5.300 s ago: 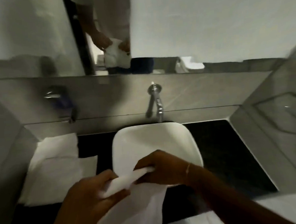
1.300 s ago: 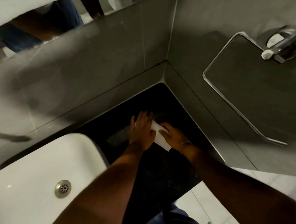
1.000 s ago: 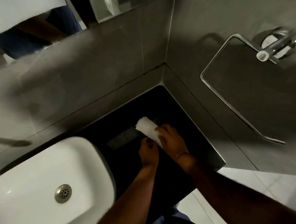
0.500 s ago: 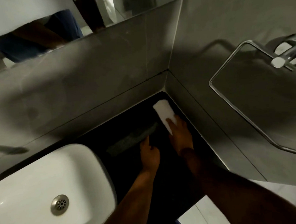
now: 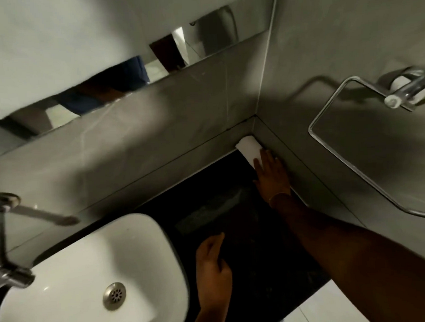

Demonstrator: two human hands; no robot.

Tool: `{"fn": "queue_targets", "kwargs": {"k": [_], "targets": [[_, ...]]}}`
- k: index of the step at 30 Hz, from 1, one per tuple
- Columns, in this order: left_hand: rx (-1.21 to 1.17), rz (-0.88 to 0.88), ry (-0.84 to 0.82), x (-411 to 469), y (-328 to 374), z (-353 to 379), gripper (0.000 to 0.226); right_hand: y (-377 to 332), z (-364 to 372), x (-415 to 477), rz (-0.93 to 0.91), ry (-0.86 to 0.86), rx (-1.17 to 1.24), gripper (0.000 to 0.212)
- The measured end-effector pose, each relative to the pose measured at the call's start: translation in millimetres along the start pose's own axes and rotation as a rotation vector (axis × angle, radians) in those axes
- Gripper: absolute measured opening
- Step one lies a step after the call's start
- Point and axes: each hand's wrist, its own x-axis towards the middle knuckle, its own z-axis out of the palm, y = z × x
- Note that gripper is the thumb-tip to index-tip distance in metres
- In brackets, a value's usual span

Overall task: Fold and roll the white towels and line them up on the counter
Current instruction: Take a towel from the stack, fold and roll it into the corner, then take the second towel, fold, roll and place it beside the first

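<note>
Pushed deeper since half a second ago, the rolled white towel (image 5: 249,148) now sits jammed into the far corner at about one o'clock, first in line. Left to right: washbasin (image 5: 94,270), left hand (image 5: 212,266) released and empty over the black table (image 5: 260,244), right hand (image 5: 271,175) flat on the roll (not gripping). Nothing blocks the next spot.

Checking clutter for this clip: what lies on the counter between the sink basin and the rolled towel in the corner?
In the head view, only bare black counter lies between the sink basin and the rolled towel; the left hand hovers beside the basin.
</note>
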Motion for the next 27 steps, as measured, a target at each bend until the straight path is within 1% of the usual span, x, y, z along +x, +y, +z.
{"fn": "queue_targets", "kwargs": {"k": [2,5,6,8,9,11,13,15,18,20,21,22,24,25,27], "targets": [[0.068,0.076,-0.010,-12.1,0.5,-16.4,0.075,-3.0,-10.9,-10.5,-0.050,0.004,-0.014,0.067],[0.235,0.286,0.006,-23.3,-1.8,-46.7,0.067,-13.2,-20.5,-28.9,-0.086,0.020,0.031,0.066],[0.295,0.325,0.016,-25.3,-1.0,-56.5,0.065,-17.2,-21.6,-36.5,-0.104,0.030,0.065,0.066],[0.421,0.330,0.083,-34.4,-3.4,-87.2,0.064,-40.6,-19.6,-51.6,-0.177,0.049,0.140,0.064],[0.489,0.296,0.120,-40.0,-7.9,-104.4,0.067,-57.1,-17.9,-59.8,-0.213,0.056,0.166,0.063],[0.587,0.198,0.200,-50.5,-17.9,-142.7,0.076,-90.6,-12.7,-81.0,-0.291,0.127,0.209,0.058],[0.640,0.093,0.284,-62.1,-32.0,-182.0,0.074,-131.0,-10.8,-105.6,-0.360,0.233,0.285,0.052],[0.643,-0.018,0.387,-75.5,-52.3,-216.4,0.070,-174.3,-11.0,-137.6,-0.460,0.287,0.375,0.051],[0.599,-0.201,0.539,-100.2,-91.9,-269.4,0.069,-241.5,-3.0,-187.4,-0.706,0.370,0.453,0.044],[0.563,-0.310,0.606,-117.0,-124.3,-301.7,0.069,-283.4,4.0,-214.0,-0.874,0.417,0.456,0.040],[0.544,-0.361,0.635,-126.2,-142.4,-317.2,0.069,-306.6,5.4,-226.2,-0.927,0.408,0.441,0.041],[0.526,-0.417,0.645,-137.0,-164.4,-333.9,0.070,-335.1,7.0,-236.3,-0.967,0.393,0.428,0.042],[0.515,-0.494,0.651,-154.6,-201.1,-355.5,0.071,-379.3,6.6,-251.1,-0.990,0.321,0.400,0.043],[0.492,-0.536,0.629,-165.8,-233.1,-371.0,0.071,-415.2,8.4,-259.7,-0.995,0.287,0.379,0.045],[0.475,-0.600,0.515,-182.2,-283.7,-389.3,0.069,-470.7,14.8,-270.9,-1.004,0.227,0.334,0.048]]}}
